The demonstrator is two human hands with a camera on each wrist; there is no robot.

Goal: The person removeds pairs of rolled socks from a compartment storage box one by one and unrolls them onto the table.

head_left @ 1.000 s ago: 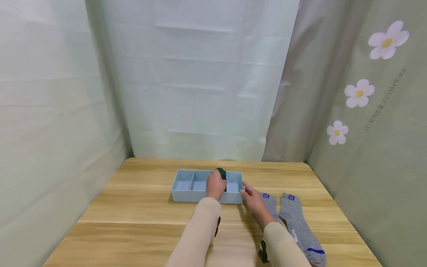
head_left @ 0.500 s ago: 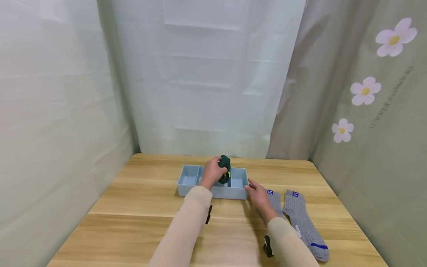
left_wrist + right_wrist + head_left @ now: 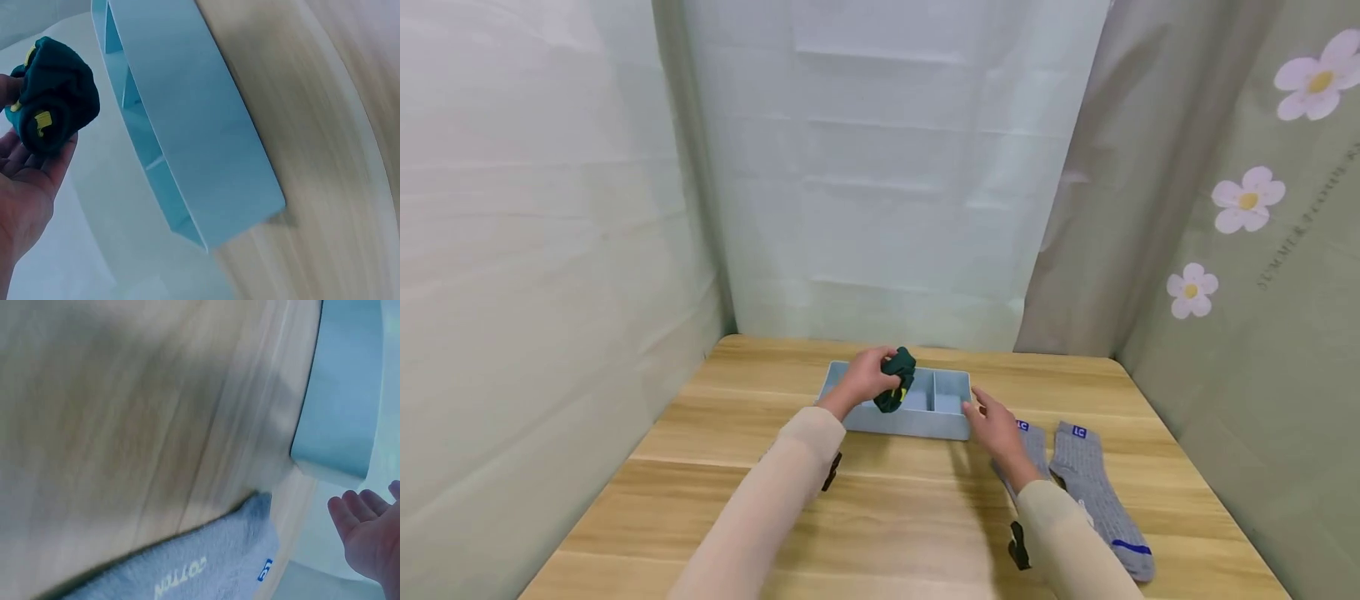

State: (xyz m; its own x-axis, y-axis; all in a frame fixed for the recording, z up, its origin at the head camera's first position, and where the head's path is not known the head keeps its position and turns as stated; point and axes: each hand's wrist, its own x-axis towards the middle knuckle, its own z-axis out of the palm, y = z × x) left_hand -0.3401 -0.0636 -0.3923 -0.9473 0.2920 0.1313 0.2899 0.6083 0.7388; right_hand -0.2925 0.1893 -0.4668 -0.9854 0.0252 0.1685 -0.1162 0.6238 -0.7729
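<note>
Left side: the left hand [image 3: 867,375] pinches a dark green cloth bundle [image 3: 897,382] between thumb and fingers. Its forearm slants forward and rightward toward the tabletop's [image 3: 700,467] far edge, the palm facing right in the head view. The bundle sits above the middle of the blue divided box [image 3: 917,423], clear of its rim in the left wrist view. Judged advice: the pinch should be firm enough to keep the bundle's folds together, without crushing it, and the cloth should be kept off the dividers while over the box.

Centre: the box stands near the tabletop's far edge, its long side roughly parallel to it.

Right side: the right hand [image 3: 1000,425] holds nothing, fingers relaxed and slightly bent beside the box's right end; contact cannot be confirmed. It is well placed to steady that end, in my judgement. Its forearm slants forward and leftward, passing above one grey sock [image 3: 1033,446]. The other grey sock [image 3: 1097,492] lies flat nearer the tabletop's right edge.
</note>
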